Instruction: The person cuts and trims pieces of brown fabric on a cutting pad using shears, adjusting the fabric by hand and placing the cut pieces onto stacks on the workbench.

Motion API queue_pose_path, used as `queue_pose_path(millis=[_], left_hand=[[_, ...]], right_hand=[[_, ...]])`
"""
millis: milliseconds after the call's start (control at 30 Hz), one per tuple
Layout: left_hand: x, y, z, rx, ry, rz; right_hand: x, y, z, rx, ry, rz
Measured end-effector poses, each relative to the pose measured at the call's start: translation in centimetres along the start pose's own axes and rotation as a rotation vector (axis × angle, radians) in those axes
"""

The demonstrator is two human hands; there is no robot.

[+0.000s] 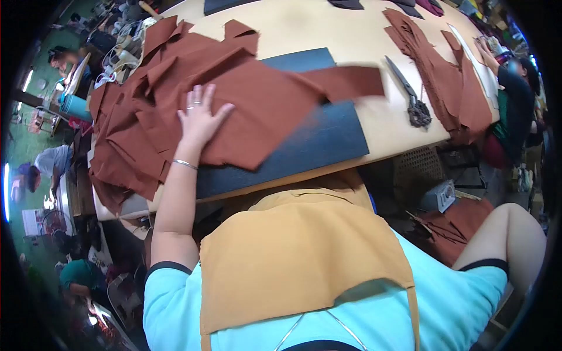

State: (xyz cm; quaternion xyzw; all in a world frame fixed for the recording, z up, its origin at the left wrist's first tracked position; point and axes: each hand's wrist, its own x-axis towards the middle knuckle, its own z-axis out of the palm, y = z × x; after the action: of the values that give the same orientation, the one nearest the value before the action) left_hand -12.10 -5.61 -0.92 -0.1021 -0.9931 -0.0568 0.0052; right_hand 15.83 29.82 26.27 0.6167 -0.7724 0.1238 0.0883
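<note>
My left hand (200, 117) lies flat on a heap of rust-brown cloth (246, 99), its fingers spread. The cloth covers the left part of the table and overlaps a dark blue board (328, 137). A strip of the cloth reaches right, its end blurred. My right arm is bent at the right edge of the view, and the right hand cannot be seen. Black-handled scissors (411, 96) rest on the table to the right of the board, blades toward the far side.
More rust-brown cloth (442, 82) lies on the pale table (293, 26) at right, beside a long white strip (477, 64). A person (518, 99) is at the table's right side. Other people are at left. A chair (418, 169) stands below the near edge.
</note>
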Motion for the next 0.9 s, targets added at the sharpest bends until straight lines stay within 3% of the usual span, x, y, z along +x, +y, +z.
queue_pose_path(millis=[100,167,233,267,300,333,400,467,567,667,867,900], left_hand=[[2.1,-1.4,1.4,0.069,0.048,-0.204],[0.2,0.1,1.3,0.071,0.059,-0.030],[-2.4,0.8,0.6,0.076,0.039,0.097],[-3.6,0.8,-0.2,0.080,0.010,0.137],[-4.5,0.7,-0.6,0.085,-0.022,0.177],[-4.9,-0.4,-0.8,0.066,-0.033,0.181],[-5.0,-3.1,-1.1,0.081,-0.050,0.216],[-4.7,-5.1,-2.2,0.113,-0.094,0.290],[-4.2,-4.8,-4.1,0.163,-0.063,0.362],[-3.6,0.9,-4.5,0.025,0.041,0.442],[-3.6,18.1,0.6,-0.292,0.069,0.793],[-3.8,19.9,2.1,-0.347,0.070,0.844]], right_hand=[[-3.3,1.5,-3.6,0.005,0.243,0.105],[-7.5,4.1,-5.4,-0.001,0.536,0.337],[-11.9,8.1,-3.8,0.032,0.818,0.693],[-14.0,10.5,-1.6,0.038,0.857,0.904],[-15.8,12.6,1.7,0.029,0.795,1.111],[-17.2,13.8,5.7,-0.177,0.544,1.323],[-19.8,14.9,11.5,-0.029,0.337,1.636],[-25.9,16.4,18.2,0.036,0.375,1.613],[-25.8,15.9,20.0,-0.306,0.133,1.592],[-25.2,16.5,19.8,-0.357,0.085,1.610],[-23.0,19.7,17.6,-0.051,-0.099,1.767],[-23.2,19.6,17.8,0.342,0.170,1.813]])
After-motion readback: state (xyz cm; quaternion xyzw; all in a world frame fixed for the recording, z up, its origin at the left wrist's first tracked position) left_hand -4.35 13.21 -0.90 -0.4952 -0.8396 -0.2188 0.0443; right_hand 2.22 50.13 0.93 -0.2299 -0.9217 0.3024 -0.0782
